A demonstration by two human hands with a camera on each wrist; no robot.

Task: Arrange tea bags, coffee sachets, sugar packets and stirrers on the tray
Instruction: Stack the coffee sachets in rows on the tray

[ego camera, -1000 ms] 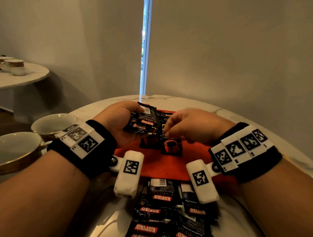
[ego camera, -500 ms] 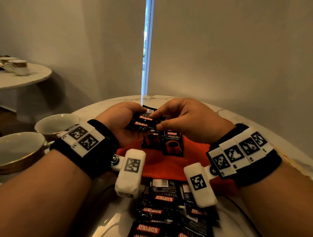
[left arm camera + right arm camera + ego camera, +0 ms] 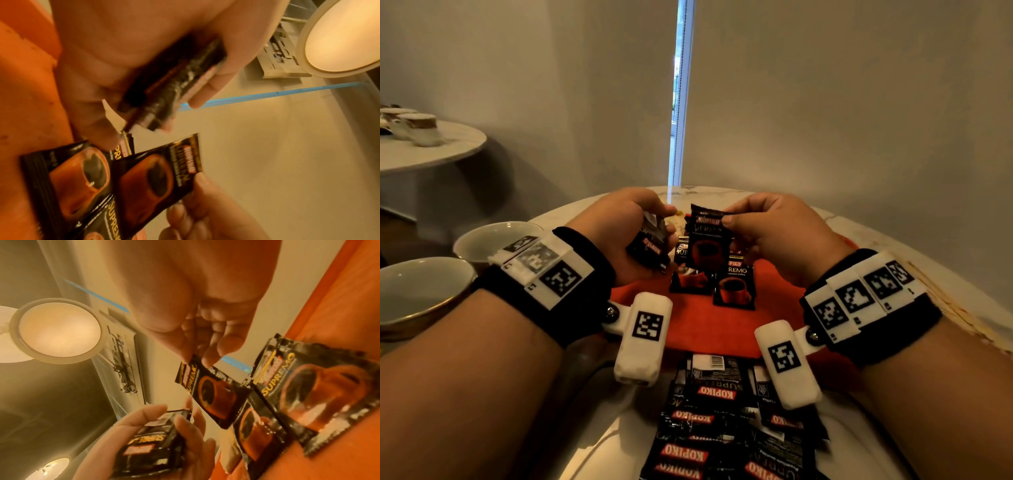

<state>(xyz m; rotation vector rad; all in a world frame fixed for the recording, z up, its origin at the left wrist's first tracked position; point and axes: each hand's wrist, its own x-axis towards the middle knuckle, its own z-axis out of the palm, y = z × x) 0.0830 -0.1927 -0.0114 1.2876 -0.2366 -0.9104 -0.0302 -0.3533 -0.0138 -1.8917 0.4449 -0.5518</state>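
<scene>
My left hand (image 3: 635,236) grips a small stack of black coffee sachets (image 3: 649,241) above the orange tray (image 3: 705,329); the same stack of sachets (image 3: 170,81) sits between its thumb and fingers. My right hand (image 3: 753,226) pinches one coffee sachet (image 3: 707,241) by its top edge, hanging upright over the tray's far part. That pinched sachet (image 3: 211,392) shows a printed red cup. Coffee sachets (image 3: 734,286) lie flat on the tray beneath both hands.
A heap of loose coffee sachets (image 3: 722,428) lies on the white marble table (image 3: 866,233) in front of the tray. Two white cups (image 3: 496,240) stand at the left. A second round table (image 3: 424,150) with crockery is at the far left.
My right hand went from the tray up to the left hand's stack and drew one sachet away to the right. Both hands rose a little.
</scene>
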